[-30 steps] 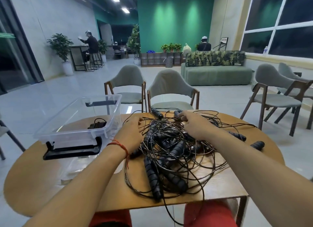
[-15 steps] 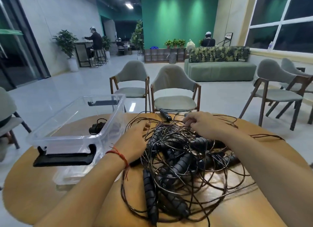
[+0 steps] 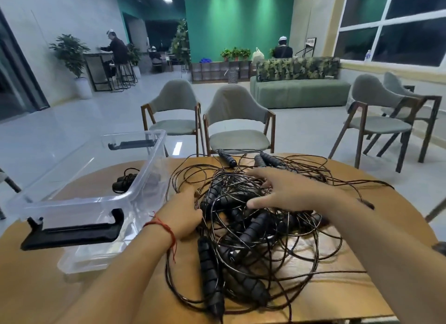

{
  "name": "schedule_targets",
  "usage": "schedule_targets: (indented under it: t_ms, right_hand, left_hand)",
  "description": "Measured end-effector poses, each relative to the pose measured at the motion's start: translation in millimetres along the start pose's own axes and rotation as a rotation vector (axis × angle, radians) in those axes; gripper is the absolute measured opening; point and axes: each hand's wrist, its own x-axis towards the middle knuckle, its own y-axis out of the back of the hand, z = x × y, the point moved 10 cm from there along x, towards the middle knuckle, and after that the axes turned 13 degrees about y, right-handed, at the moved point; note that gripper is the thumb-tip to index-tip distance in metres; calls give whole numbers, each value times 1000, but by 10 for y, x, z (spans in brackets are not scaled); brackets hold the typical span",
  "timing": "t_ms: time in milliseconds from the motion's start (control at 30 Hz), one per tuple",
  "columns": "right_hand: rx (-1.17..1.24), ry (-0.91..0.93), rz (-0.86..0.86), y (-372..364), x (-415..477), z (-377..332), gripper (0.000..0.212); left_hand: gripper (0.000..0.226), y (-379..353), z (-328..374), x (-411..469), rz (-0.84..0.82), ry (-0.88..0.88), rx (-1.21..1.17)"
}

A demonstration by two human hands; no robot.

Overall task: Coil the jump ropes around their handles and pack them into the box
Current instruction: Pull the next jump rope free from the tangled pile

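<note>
Right hand (image 3: 287,191) flat, fingers spread, on tangled jump ropes (image 3: 253,229). Left hand (image 3: 182,216) at pile edge, grip unclear. Yanking one handle (image 3: 210,273) may tighten knots, drag ropes off surface (image 3: 350,299).

Jump ropes (image 3: 251,222): black, thin cords with ribbed black handles, all tangled in one loose heap mid-bench (image 3: 48,287). One long handle (image 3: 210,275) lies at the near edge, two more handles (image 3: 268,159) at the far edge. Box (image 3: 96,200): clear plastic, black clip handles at both ends, upright just left of the heap. One coiled rope (image 3: 124,182) lies inside.
</note>
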Motion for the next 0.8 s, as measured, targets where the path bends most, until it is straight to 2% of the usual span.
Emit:
schedule_targets:
  t_ms: [100, 233, 333, 400, 533, 633, 700, 800]
  right_hand:
    - [26, -5, 38, 118, -146, 157, 79]
    - [-49, -44, -54, -171, -180, 305, 81]
    - [-52, -58, 67, -142, -52, 310, 76]
    - [-28, -79, 124, -97, 32, 339, 65]
    - [-71, -68, 204, 120, 119, 297, 30]
    - [-27, -59, 370, 518, 132, 194, 12]
    - [-30, -43, 490, 826, 109, 89, 10]
    - [-3, -6, 590, 1197, 74, -85, 12]
  left_hand:
    - [43, 47, 15, 35, 3, -17, -46]
    - [37, 11, 198, -24, -22, -59, -93]
    - [26, 78, 313, -66, 4, -121, -186]
    - [26, 169, 395, -93, 30, -172, -244]
    - [25, 654, 553, -144, 184, -244, -455]
    - [22, 1205, 734, -216, 312, -330, -576]
    - [20, 1583, 838, -266, 382, -383, -649]
    - [17, 2080, 981, -312, 515, -431, -631]
